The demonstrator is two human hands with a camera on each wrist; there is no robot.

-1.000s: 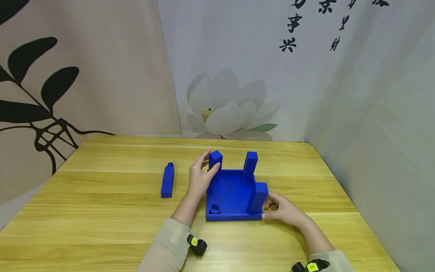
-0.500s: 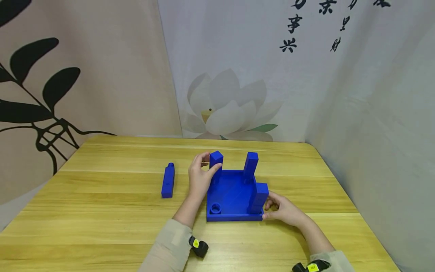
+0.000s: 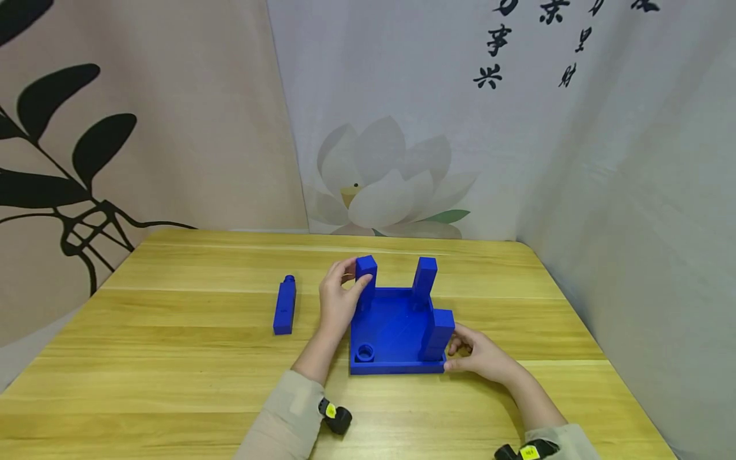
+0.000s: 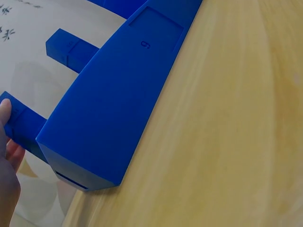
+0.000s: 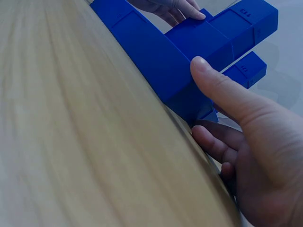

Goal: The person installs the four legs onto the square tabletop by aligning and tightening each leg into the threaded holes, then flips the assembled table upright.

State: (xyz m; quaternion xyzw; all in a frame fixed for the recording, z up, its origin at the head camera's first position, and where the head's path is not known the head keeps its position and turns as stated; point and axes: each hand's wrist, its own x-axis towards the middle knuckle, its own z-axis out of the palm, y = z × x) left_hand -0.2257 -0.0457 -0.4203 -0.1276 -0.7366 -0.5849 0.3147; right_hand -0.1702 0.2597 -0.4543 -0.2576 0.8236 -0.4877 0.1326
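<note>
The threaded leg [image 3: 284,309] lies loose on the wooden table [image 3: 172,358], likely set within reach. My left hand [image 3: 338,300] pinches the far-left leg [image 3: 365,268], upright on the blue base [image 3: 397,368], probably to align it; beside the near-right leg [image 3: 439,329], my right hand [image 3: 483,356] grips the base's corner, seemingly steadying it.

Forward-down head view (wrist views closer)

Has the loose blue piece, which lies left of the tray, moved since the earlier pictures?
No. In the head view, the loose blue piece lies in the same place, judged against the back edge of the wooden table.
</note>
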